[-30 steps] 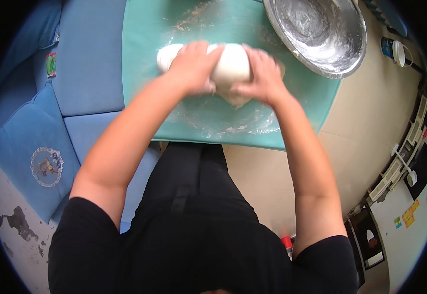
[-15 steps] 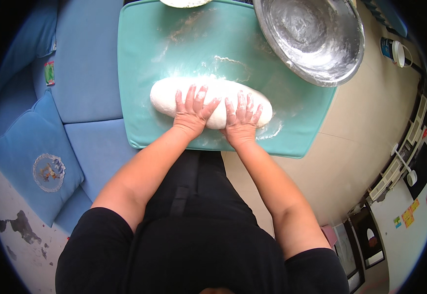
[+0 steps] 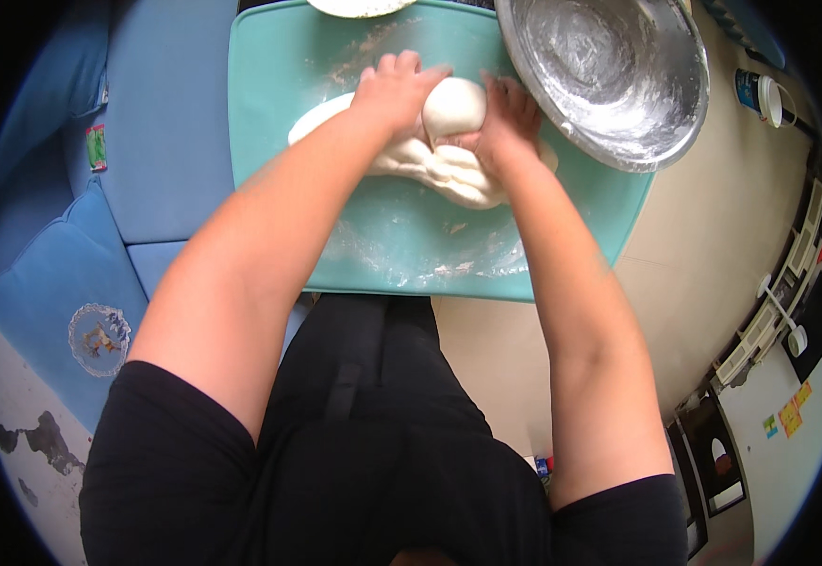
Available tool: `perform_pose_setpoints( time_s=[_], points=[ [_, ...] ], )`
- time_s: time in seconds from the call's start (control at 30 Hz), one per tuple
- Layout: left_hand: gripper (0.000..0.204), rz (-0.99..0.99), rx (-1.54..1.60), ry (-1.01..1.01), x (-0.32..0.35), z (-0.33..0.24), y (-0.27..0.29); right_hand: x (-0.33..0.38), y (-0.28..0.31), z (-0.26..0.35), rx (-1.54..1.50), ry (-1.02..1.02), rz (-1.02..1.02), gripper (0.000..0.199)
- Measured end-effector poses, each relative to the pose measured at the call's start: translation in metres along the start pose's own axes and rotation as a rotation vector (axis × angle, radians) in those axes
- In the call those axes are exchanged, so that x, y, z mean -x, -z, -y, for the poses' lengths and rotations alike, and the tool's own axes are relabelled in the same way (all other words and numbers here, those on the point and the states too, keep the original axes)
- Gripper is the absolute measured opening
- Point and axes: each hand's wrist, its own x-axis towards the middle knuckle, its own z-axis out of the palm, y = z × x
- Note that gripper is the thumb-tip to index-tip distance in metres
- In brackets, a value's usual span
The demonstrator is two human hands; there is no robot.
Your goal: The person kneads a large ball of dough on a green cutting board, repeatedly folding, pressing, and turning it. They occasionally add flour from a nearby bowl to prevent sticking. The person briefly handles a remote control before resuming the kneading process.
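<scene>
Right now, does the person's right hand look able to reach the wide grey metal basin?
Probably yes: the right hand touches the smooth white dough close beside the basin, with nothing visible between, though it may need to leave the dough.

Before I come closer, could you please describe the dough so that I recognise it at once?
Find the green table. On it, the left hand and right hand touch the dough. Unlike the hollow grey bowl to its upper right, it is a white, folded, bulging lump.
</scene>
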Motion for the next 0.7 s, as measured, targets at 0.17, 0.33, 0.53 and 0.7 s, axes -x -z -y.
perform_pose_setpoints(
  time_s=[0.17, 0.33, 0.53, 0.7],
  points=[
    [0.089, 0.197, 0.076, 0.016, 0.01, -0.013, 0.028, 0.004, 0.003, -0.016, -0.284, 0.069, 0.039, 0.108],
    [0.094, -0.158, 0.181, -0.134, 0.099, 0.051, 0.018, 0.082, 0.012, -0.035, 0.075, 0.227, -0.046, 0.103],
    [0.079, -0.223, 0.161, 0.225, 0.123, 0.056, -0.023, 0.087, -0.02, -0.035, 0.169, 0.081, -0.168, 0.092],
    [0.068, -0.166, 0.568, 0.459, 0.114, 0.057, -0.01, 0.084, 0.0, -0.028, -0.184, -0.188, -0.092, 0.065]
  ],
)
